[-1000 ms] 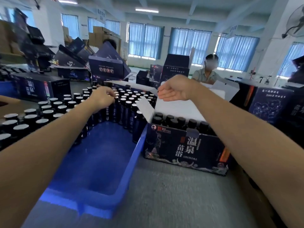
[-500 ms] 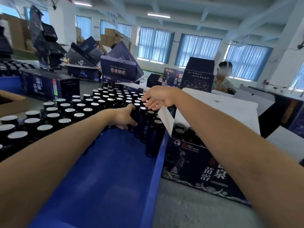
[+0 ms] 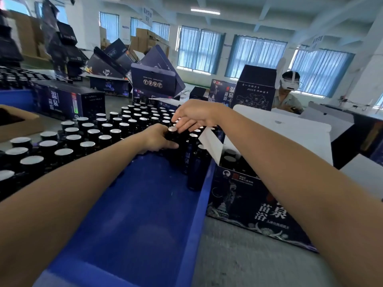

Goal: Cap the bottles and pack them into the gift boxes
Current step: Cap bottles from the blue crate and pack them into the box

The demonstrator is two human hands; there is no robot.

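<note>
— Where is the left hand [image 3: 157, 139]?
— Centre of the frame. Its fingers are curled round a dark bottle with a silver top [image 3: 173, 129], at the near edge of the rows of dark bottles [image 3: 132, 121] standing in the blue plastic crate [image 3: 145, 214].
— And the right hand [image 3: 192, 117]?
— Just above it, with fingers [image 3: 184, 126] almost straight and their tips resting on that silver top, gripping nothing.
— The box?
— The open dark printed cardboard gift box [image 3: 248, 204] sits lower right on the grey table [image 3: 238, 262], touching the crate, with bottles inside.
</note>
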